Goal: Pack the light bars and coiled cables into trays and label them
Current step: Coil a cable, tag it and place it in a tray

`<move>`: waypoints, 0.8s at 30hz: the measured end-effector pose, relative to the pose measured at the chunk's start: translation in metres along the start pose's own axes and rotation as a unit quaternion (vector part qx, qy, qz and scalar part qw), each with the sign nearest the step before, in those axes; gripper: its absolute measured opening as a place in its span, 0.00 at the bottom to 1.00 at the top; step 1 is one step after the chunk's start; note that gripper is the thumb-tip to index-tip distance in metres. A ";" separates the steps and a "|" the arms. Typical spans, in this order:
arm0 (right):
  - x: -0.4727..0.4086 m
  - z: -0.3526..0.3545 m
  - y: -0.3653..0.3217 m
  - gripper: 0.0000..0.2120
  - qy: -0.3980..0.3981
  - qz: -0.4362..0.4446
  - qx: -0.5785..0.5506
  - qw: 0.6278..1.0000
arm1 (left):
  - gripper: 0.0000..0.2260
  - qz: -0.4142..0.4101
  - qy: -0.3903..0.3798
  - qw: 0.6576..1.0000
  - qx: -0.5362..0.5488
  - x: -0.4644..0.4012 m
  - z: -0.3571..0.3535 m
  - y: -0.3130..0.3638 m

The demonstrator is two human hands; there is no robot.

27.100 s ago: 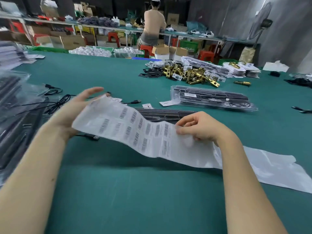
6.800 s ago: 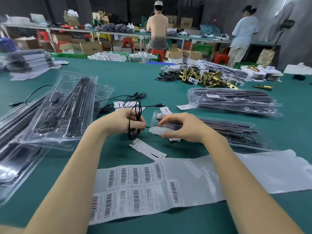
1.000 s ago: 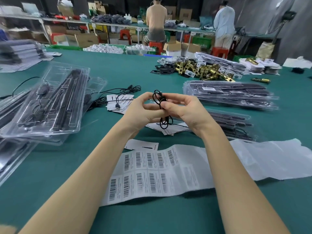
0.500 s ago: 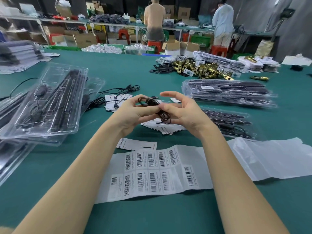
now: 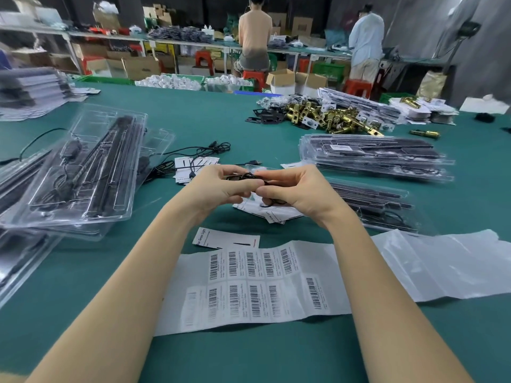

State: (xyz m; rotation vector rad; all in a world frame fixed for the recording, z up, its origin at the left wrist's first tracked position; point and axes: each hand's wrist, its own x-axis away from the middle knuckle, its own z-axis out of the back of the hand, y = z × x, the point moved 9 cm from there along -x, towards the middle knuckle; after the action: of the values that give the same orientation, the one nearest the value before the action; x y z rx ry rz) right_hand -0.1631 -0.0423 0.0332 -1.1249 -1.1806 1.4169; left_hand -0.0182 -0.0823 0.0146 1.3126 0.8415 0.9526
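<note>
While both hands meet above the green table (image 5: 249, 125), the left hand (image 5: 221, 189) and right hand (image 5: 301, 197) share one black coiled cable (image 5: 243, 176). Left thumb and curled fingers pinch the coil at its upper loops. Right fingers curl round the lower part, a loop showing under the thumb. Cable held clear of the table, just above a small heap of white printed cards (image 5: 276, 214).

Open clear tray (image 5: 387, 205) lies just right of the right hand, dark light bars in its slots and a coil at its near end. Behind it, a stack of closed packed trays (image 5: 373, 156), label on the top one.

Left side: more clear trays (image 5: 91, 172) piled at a tilt, black bars and cable inside. Loose black cables (image 5: 210, 147) run across the table between that pile and the hands, over a few white cards.

Near edge: barcode label sheet (image 5: 257, 286) lies flat under the forearms, two rows of labels, several spots bare. One card reading "Grow Light" (image 5: 224, 240) sits just beyond it. Bare backing paper (image 5: 442, 264) extends to the right.

Far side: heap of brass latch parts (image 5: 326, 117) and black plates. Two people stand at a back bench, facing away.
</note>
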 end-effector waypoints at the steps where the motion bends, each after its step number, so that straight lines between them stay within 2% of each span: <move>1: 0.000 -0.001 0.001 0.13 -0.003 0.001 0.003 1.000 | 0.13 -0.001 -0.015 1.000 -0.017 0.002 0.001 0.002; 4: -0.001 0.005 0.004 0.12 0.022 0.002 0.015 1.000 | 0.21 0.013 -0.090 0.996 0.003 0.010 0.006 0.004; 5: -0.001 0.010 0.006 0.12 0.038 0.001 0.008 0.999 | 0.22 0.013 -0.093 0.996 0.011 0.012 0.012 0.005; 7: 0.001 0.021 0.010 0.12 0.066 -0.003 -0.009 0.998 | 0.19 -0.003 -0.028 0.998 -0.060 0.012 0.033 0.006; 9: 0.002 0.026 0.013 0.12 0.078 -0.008 -0.006 0.997 | 0.14 -0.030 0.049 0.975 -0.213 0.010 0.047 0.009; 10: 0.003 0.027 0.014 0.12 0.082 -0.008 0.008 0.997 | 0.11 -0.041 0.059 0.961 -0.267 0.008 0.046 0.010; 12: 0.003 0.029 0.013 0.11 0.091 -0.004 0.034 0.995 | 0.08 -0.056 0.025 0.952 -0.299 0.007 0.030 0.013; 14: 0.004 0.030 0.011 0.10 0.094 0.002 0.026 0.995 | 0.05 -0.077 -0.027 0.948 -0.308 0.008 0.007 0.016; 16: 0.005 0.030 0.008 0.09 0.094 0.014 0.008 0.995 | 0.04 -0.109 -0.044 0.932 -0.343 0.009 -0.013 0.021; 20: 0.005 0.027 0.000 0.09 0.094 0.050 0.015 0.994 | 0.10 -0.170 0.007 0.913 -0.371 0.006 -0.031 0.022; 21: 0.005 0.028 0.000 0.09 0.097 0.051 0.020 0.994 | 0.12 -0.165 0.031 0.919 -0.356 0.005 -0.027 0.021; 24: 0.005 0.033 0.003 0.15 0.099 0.027 0.045 0.994 | 0.29 -0.097 0.076 0.959 -0.254 0.004 -0.003 0.017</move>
State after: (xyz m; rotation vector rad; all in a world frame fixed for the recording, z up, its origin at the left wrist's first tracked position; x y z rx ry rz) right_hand -0.1965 -0.0419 0.0334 -1.2100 -0.9443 1.3514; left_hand -0.0208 -0.0773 0.0309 0.7101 0.7596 1.0344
